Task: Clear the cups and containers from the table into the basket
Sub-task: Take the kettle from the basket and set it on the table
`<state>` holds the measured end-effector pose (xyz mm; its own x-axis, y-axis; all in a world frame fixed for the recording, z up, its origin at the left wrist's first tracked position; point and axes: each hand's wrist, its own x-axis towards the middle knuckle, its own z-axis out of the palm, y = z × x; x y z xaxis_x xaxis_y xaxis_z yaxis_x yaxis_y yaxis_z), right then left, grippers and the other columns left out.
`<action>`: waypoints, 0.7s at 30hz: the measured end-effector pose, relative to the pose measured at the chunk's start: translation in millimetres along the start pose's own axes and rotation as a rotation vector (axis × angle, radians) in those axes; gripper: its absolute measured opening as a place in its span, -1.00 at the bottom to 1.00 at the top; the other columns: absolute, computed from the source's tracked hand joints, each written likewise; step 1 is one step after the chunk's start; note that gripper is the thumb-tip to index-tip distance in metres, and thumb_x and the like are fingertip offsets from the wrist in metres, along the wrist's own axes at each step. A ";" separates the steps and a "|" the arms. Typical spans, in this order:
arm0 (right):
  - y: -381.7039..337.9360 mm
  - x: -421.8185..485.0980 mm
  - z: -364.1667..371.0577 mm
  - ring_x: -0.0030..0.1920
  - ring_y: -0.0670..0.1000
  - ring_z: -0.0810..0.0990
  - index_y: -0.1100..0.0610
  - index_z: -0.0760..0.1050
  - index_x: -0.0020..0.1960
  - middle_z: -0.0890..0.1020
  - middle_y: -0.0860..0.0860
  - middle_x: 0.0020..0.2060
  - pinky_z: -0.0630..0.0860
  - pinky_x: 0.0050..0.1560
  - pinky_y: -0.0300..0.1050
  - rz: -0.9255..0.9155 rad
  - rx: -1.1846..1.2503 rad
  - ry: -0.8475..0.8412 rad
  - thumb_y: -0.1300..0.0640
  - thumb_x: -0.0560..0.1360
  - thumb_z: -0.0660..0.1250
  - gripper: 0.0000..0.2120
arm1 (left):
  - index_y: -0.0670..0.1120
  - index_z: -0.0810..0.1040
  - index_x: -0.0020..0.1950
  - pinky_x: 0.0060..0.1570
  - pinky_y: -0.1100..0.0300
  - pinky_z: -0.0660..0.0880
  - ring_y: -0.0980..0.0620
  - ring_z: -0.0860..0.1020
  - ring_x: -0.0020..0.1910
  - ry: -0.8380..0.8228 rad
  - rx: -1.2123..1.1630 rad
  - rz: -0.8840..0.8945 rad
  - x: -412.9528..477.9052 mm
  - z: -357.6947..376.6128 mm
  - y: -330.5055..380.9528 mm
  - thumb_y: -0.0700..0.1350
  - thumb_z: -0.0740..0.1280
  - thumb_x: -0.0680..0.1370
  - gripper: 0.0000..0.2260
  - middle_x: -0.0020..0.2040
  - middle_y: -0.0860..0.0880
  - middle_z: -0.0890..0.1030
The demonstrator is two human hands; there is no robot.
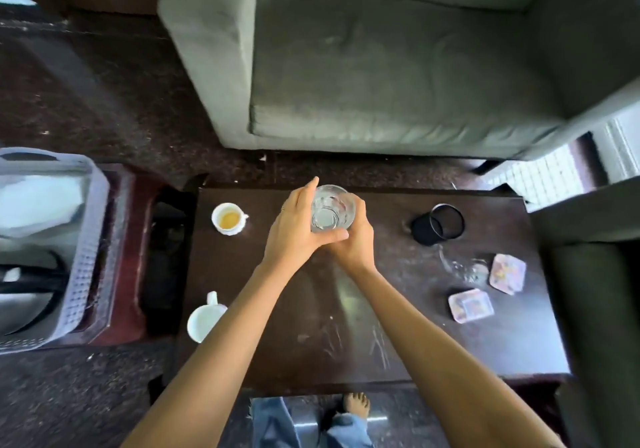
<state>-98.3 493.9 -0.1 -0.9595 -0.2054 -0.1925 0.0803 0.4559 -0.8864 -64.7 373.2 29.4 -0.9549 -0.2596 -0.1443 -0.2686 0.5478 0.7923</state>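
Observation:
A clear drinking glass (331,210) is held above the far middle of the dark wooden table (346,326). My left hand (298,229) wraps its left side and my right hand (356,239) cups its right side and base. A small white cup (229,219) with amber liquid stands at the table's far left. A white mug (205,319) stands at the near left edge. A black cup (437,224) lies tipped at the far right. Two clear lidded containers (507,273) (470,305) sit at the right. The pale plastic basket (86,267) rests on a side stand at the left.
A grey armchair (398,66) stands beyond the table. Another dark seat (599,309) borders the table's right side. A faint clear glass object (467,267) lies near the containers. My legs and a bare foot (356,406) show below the near table edge.

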 end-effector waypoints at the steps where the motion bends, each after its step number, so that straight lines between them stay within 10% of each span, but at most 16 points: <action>1: 9.7 -2.1 -6.6 0.01 -0.21 0.57 -0.10 0.32 0.23 0.53 -0.29 0.02 0.49 -0.03 -0.29 0.007 -0.010 0.006 -0.02 0.23 0.55 -0.35 | -0.03 0.23 0.49 0.22 0.10 0.40 0.05 0.38 0.33 0.013 -0.027 -0.014 -1.9 11.1 -1.1 0.15 0.51 0.32 -0.17 0.35 0.00 0.40; 7: 81.0 1.0 -34.8 -0.03 -0.21 0.58 -0.16 0.30 0.17 0.59 -0.21 -0.03 0.55 -0.05 -0.21 0.107 -0.045 0.056 0.00 0.20 0.62 -0.32 | -0.13 0.45 0.26 0.13 -0.04 0.50 -0.02 0.53 0.13 0.109 -0.135 -0.138 -12.2 88.0 -27.0 0.04 0.32 0.55 -0.64 0.17 -0.07 0.55; 21: 144.9 34.3 -51.1 0.04 -0.13 0.56 -0.14 0.28 0.19 0.57 -0.13 0.04 0.50 0.03 -0.22 0.173 -0.007 0.071 0.11 0.20 0.58 -0.30 | -0.13 0.47 0.28 0.11 0.25 0.43 0.09 0.54 0.13 0.004 -0.147 -0.277 -15.3 153.2 -51.8 -0.05 0.24 0.61 -0.71 0.18 -0.06 0.58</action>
<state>-133.4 597.1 -113.6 -0.9482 -0.0615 -0.3117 0.2445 0.4854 -0.8394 -55.5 470.6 -100.2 -0.8471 -0.3866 -0.3647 -0.4973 0.3347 0.8004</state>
